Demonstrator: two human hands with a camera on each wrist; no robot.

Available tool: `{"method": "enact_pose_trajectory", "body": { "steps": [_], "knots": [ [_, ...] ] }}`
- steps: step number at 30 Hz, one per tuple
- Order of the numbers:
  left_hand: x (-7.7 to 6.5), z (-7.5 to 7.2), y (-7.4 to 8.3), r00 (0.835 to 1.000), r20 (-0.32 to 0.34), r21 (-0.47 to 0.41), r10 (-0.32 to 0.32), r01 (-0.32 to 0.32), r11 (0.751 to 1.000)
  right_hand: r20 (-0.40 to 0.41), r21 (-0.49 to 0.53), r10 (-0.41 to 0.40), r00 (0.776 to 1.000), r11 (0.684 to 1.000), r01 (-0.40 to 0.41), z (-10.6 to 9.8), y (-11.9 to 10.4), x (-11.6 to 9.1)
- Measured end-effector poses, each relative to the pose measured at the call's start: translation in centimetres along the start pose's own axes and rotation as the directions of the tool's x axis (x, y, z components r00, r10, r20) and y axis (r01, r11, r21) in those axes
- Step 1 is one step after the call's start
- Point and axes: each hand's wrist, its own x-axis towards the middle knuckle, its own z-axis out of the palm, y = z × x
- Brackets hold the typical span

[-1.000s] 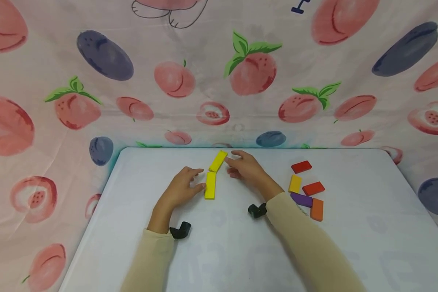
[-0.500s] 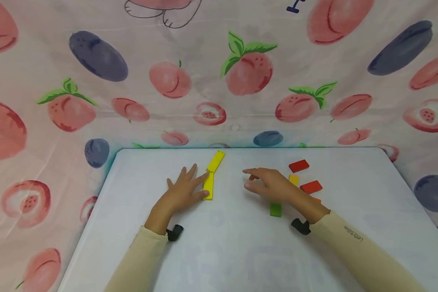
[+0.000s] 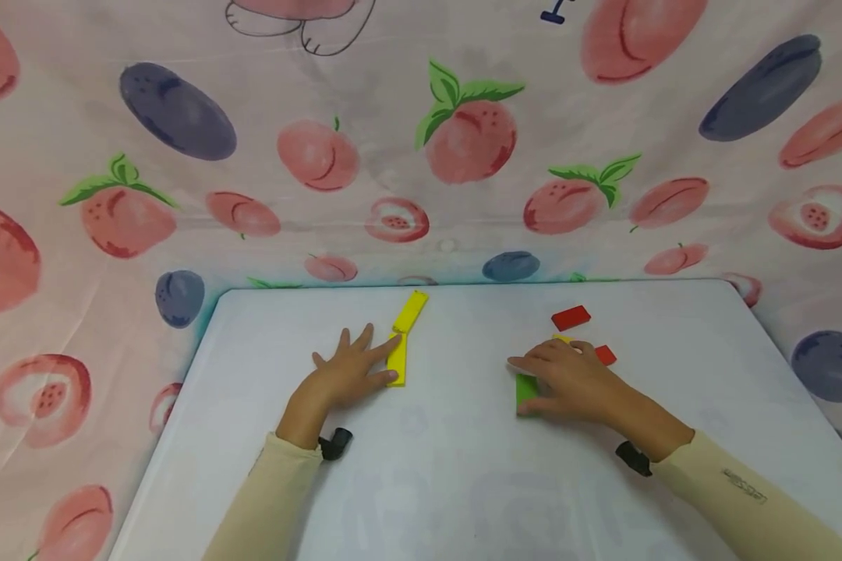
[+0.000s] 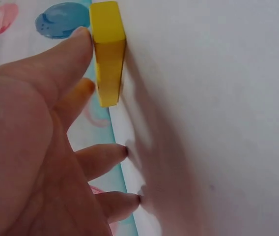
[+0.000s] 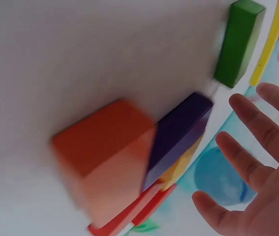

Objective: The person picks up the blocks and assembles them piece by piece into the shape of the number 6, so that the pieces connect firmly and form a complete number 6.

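Note:
Two yellow blocks lie end to end on the white table: a far slanted block (image 3: 410, 311) and a near straight block (image 3: 397, 360). My left hand (image 3: 344, 370) has its fingers spread, with thumb and index finger touching the side of the near block; the left wrist view shows that block's end (image 4: 108, 59) by the thumb. My right hand (image 3: 578, 382) hovers over the loose blocks, its thumb overlapping a green block (image 3: 525, 389) in the head view. The right wrist view shows its fingers apart, beside the green block (image 5: 241, 44), holding nothing.
Close to the right hand are a purple block (image 5: 179, 130), an orange block (image 5: 107, 152) and an amber block (image 5: 181, 164). Two red blocks lie there too, the far red block (image 3: 571, 318) and a partly covered red block (image 3: 606, 355). A fruit-print cloth (image 3: 463, 218) hangs behind the table.
My right hand has left the far yellow block and moved right to the loose blocks, over the green one. My left fingers have spread and come onto the near yellow block.

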Motion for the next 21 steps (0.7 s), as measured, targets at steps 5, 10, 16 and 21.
{"method": "enact_pose_trajectory", "body": {
  "steps": [5, 10, 16, 21],
  "knots": [
    [-0.2, -0.1, -0.3, 0.999, 0.017, -0.015, -0.026, 0.027, 1.000, -0.018, -0.026, -0.023, 1.000, 0.999, 0.023, 0.2, 0.6, -0.6],
    [-0.3, -0.3, -0.3, 1.000, 0.015, -0.027, -0.021, 0.021, 0.999, -0.013, -0.034, -0.037, 0.999, 0.999, 0.036, 0.6, 0.8, -0.7],
    [-0.1, -0.3, -0.1, 1.000, 0.011, -0.035, -0.005, 0.005, 0.999, -0.009, -0.046, -0.042, 0.999, 0.998, 0.042, 1.2, 1.1, -0.7],
    [0.1, -0.3, 0.1, 1.000, 0.005, -0.043, -0.010, 0.010, 0.999, -0.022, -0.048, -0.036, 0.999, 0.998, 0.035, 1.4, 1.1, -0.7]
  ]
}}
